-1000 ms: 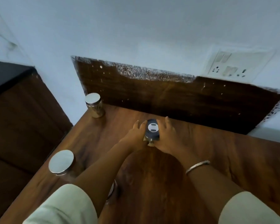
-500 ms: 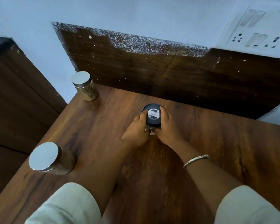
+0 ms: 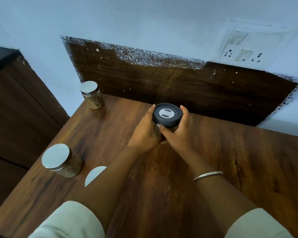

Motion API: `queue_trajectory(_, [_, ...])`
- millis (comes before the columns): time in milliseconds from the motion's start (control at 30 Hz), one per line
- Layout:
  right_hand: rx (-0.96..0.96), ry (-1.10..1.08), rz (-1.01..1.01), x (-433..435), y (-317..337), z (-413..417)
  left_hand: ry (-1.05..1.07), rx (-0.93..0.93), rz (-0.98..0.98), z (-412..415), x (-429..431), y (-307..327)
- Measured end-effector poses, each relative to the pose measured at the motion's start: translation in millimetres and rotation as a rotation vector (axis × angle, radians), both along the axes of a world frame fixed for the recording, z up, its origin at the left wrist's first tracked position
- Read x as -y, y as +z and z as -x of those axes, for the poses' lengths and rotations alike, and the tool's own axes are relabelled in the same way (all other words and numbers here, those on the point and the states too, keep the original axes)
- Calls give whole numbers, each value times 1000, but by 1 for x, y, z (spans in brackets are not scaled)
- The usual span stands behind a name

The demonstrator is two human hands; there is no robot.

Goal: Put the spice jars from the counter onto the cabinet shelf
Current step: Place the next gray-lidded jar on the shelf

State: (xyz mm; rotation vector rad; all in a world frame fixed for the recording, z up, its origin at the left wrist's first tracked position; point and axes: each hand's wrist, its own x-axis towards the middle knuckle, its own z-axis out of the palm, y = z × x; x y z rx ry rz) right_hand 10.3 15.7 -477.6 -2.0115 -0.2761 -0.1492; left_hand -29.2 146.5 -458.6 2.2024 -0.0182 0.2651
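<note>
Between hands (image 3: 144, 134) (image 3: 178, 134), jar (image 3: 167, 115) mostly hidden; forearm (image 3: 117, 170) overlaps steel lid (image 3: 94, 174).

Both my arms reach forward over the surface (image 3: 248, 160) and converge near the middle of its back edge. My left hand (image 3: 144, 134) and right hand (image 3: 178, 137) face each other, palms inward, fingers (image 3: 184, 110) curled round a black-lidded jar (image 3: 167, 115) from either side. My right thumb lies across its near side, just under the lid. My forearms are bare below pale sleeves (image 3: 70, 220).

Head-worn view, close, down onto counter (image 3: 230, 160)
</note>
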Motion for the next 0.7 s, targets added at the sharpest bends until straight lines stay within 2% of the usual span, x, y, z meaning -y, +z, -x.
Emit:
queue_trajectory(167, [90,-61,-57,8,38,36,-16,53,128,31,14,28])
queue_trajectory(400, [142,-148,-20,26,81,94,-83,165,105,79,34,56])
queue_trajectory(700, [147,-186,-54,59,117,155,-174,151,313,126,62,82])
